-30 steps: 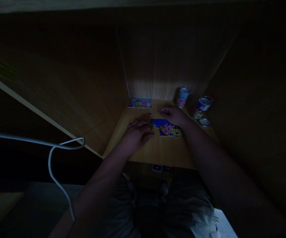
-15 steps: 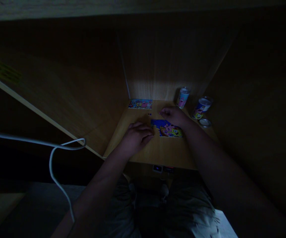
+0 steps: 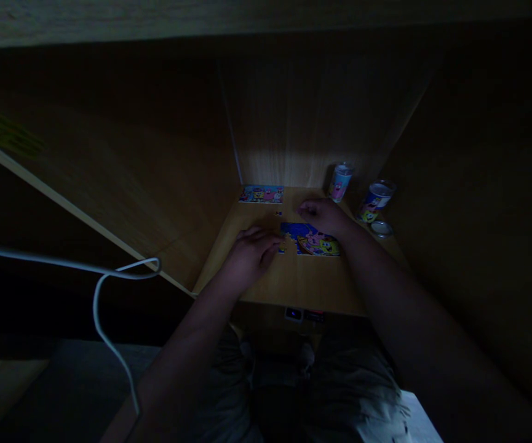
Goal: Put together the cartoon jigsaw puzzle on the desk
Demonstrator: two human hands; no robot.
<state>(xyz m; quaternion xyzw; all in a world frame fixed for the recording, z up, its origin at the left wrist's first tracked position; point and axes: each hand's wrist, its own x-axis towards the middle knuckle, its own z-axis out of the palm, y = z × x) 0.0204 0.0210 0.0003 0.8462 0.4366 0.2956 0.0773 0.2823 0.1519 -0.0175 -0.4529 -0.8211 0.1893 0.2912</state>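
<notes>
Resting bare left hand [image 3: 253, 251] beside flat blue, pink and yellow cardboard-looking jigsaw [image 3: 310, 240], which lies just right of fingertips. Thumb and fingers close together; can't tell if pinching piece. Bare right hand [image 3: 320, 213] curled above jigsaw's far side, grip hidden. Pieces likely light, stiff, fragile at tabs; best taken by edges.

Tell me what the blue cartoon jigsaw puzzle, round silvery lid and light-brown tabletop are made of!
The blue cartoon jigsaw puzzle looks like printed cardboard, flat and thin with knobbly edges; gloss is hard to tell. The round silvery lid is probably shiny metal, since its rim gleams; plastic is possible. The light-brown tabletop seems smooth wood or board, from its tan, even surface.
</notes>
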